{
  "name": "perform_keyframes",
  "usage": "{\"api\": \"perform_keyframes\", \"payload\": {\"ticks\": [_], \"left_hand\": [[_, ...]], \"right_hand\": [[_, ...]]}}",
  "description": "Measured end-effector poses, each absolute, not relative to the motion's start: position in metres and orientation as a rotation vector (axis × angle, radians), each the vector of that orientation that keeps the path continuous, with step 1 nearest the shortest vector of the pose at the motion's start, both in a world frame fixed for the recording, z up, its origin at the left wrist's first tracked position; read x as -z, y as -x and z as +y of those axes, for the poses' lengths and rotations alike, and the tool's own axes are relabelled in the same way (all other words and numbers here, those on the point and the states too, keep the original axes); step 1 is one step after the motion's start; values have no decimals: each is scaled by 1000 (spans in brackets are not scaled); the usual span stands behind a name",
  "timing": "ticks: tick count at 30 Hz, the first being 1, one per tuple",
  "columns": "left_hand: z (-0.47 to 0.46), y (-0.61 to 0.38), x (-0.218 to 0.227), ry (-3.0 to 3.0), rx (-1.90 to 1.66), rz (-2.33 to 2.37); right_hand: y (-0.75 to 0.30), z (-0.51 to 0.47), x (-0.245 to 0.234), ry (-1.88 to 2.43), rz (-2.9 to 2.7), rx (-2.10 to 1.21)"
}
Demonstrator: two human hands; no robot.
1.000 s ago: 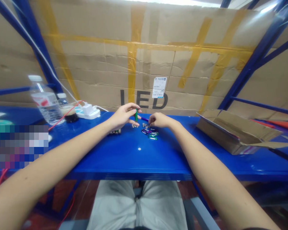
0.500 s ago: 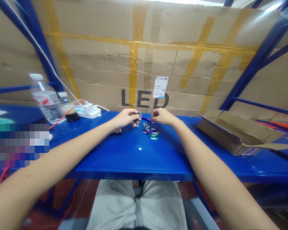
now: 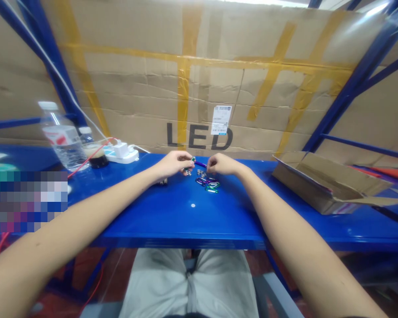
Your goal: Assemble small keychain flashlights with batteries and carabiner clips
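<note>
My left hand (image 3: 176, 162) is closed on a green carabiner (image 3: 193, 159), with small shiny metal pieces (image 3: 188, 173) showing below its fingers. My right hand (image 3: 223, 164) is bent down in a pinch beside a little pile of silvery metal parts (image 3: 200, 173); whatever lies between its fingertips is hidden. A dark purple, pen-like rod (image 3: 200, 164) spans the gap between both hands. Just in front of the pile lie purple carabiners (image 3: 204, 181) and a green carabiner (image 3: 212, 190) on the blue table (image 3: 172, 216).
An open cardboard box (image 3: 321, 185) stands at the right. At the left are a water bottle (image 3: 61, 137), a cup of dark drink (image 3: 97, 158) and a white power strip (image 3: 128, 154) with cables. A large taped carton (image 3: 146, 97) forms the back wall.
My right hand has come slightly down and left, closer to the metal parts and carabiners. My left hand keeps its hold on the green carabiner, nearly still.
</note>
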State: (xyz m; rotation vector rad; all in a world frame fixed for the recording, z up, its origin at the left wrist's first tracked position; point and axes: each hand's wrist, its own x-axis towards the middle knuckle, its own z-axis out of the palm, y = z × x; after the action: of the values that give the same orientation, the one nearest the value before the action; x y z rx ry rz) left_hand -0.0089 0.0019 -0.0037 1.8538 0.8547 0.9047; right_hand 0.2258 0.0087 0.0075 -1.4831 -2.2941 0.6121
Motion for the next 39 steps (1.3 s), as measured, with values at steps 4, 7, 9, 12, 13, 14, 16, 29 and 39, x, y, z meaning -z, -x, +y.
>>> {"api": "perform_keyframes", "payload": {"ticks": [4,7,9,12,13,14,16,29,39], "left_hand": [[2,10,3,-1965,-944,880],[1,11,2,-2026,-952,902],[1,12,1,-2075,-960,911],[1,12,2,-2212,-1012,910],[2,12,2,-2263,-1028,905],[1,12,2,-2309,-1041,908],[0,11,2,-2379,-1041,944],[-11,8,-1,-2680,-1090,977],[-12,11,3,-2944,-1129,750]], "right_hand": [[-219,1,-17,1090,-2011,-814],[-208,-6,-20,924,-1932,-881],[-202,-9,-20,906,-1934,-882],[-197,-10,-17,921,-1956,-858],[-197,-10,-16,931,-1961,-840],[-196,-9,-14,941,-1969,-815],[-195,-8,-12,958,-1985,-744],[-190,-18,-16,927,-1995,-780],[-197,-14,-13,882,-1734,-1353]]}}
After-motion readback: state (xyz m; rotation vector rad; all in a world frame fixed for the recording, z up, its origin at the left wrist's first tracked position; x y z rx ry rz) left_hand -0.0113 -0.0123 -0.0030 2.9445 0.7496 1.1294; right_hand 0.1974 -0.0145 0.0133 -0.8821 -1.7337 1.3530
